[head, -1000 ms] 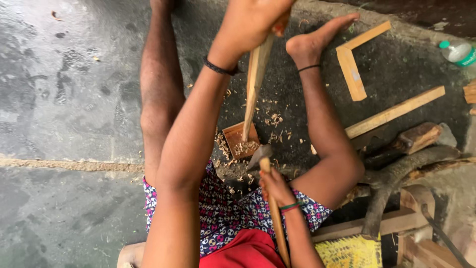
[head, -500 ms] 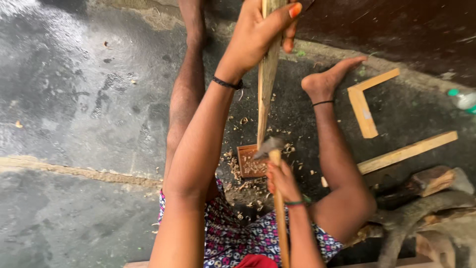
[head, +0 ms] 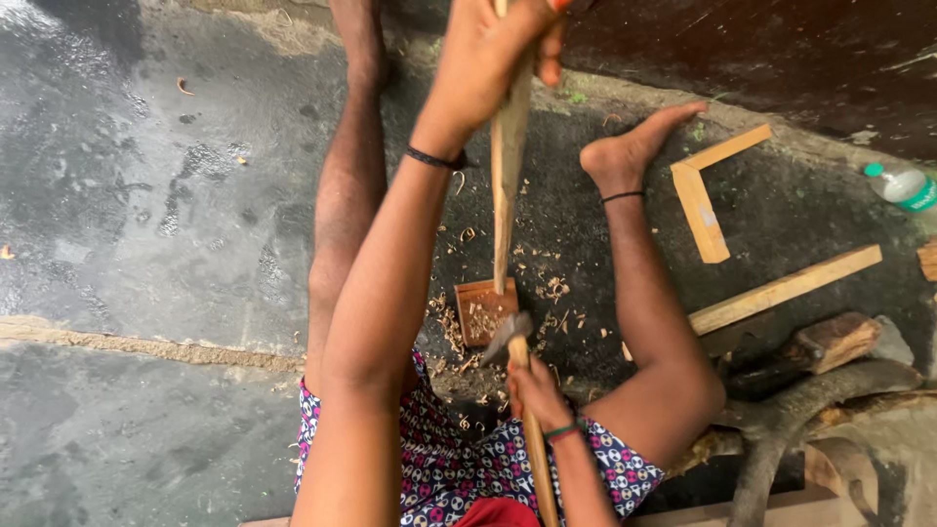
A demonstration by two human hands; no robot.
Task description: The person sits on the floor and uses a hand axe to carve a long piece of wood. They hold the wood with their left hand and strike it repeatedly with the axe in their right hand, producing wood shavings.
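The left hand point(head: 493, 54) grips the stick point(head: 506, 185) high, its tip on the block point(head: 485, 310) between the legs — stiff, light, likely splintery — while the right hand point(head: 535, 390) grips the hatchet point(head: 509, 337) close under its head.

A pale, tapered wooden stick point(head: 505, 166) stands upright, tip on a small wooden block point(head: 485, 310); a wooden-handled adze point(head: 517, 363) rests beside it.

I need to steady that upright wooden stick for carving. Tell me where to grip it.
Grip the wooden stick at its top end, from above, as the left hand does. It stands upright with its tip on the small block, where the hatchet in the right hand works.
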